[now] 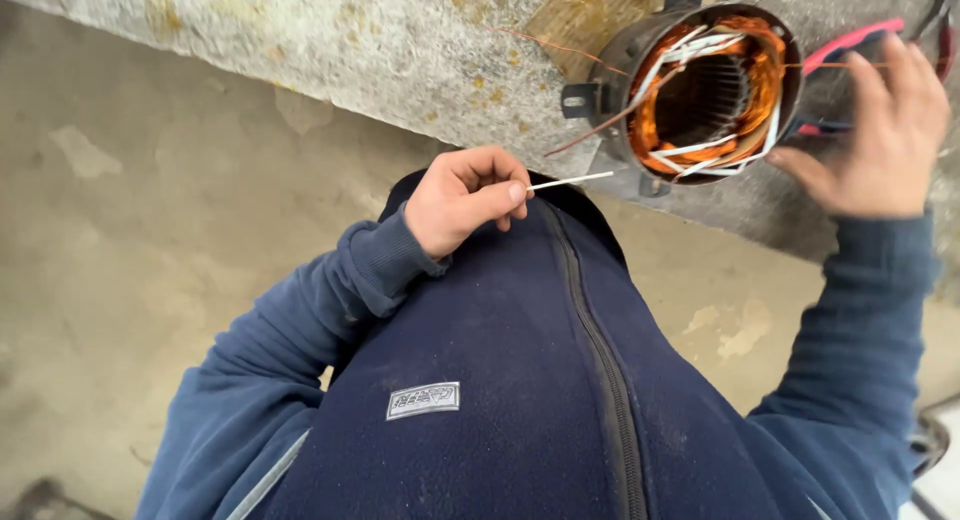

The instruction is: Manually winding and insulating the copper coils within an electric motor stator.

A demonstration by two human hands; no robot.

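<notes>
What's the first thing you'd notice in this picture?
The round motor shell at top right, packed with shiny orange copper wire and white strips, sitting on the worn bench edge. The right hand rests beside it, while the left hand, mid-picture, pinches a thin white strip.

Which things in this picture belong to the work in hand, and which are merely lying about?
In use:
- left hand pinching a thin white strip
- right hand beside the motor stator
- its copper windings

Lying about:
- worn bench top
- concrete floor
- yellowish scrap on the bench
</notes>
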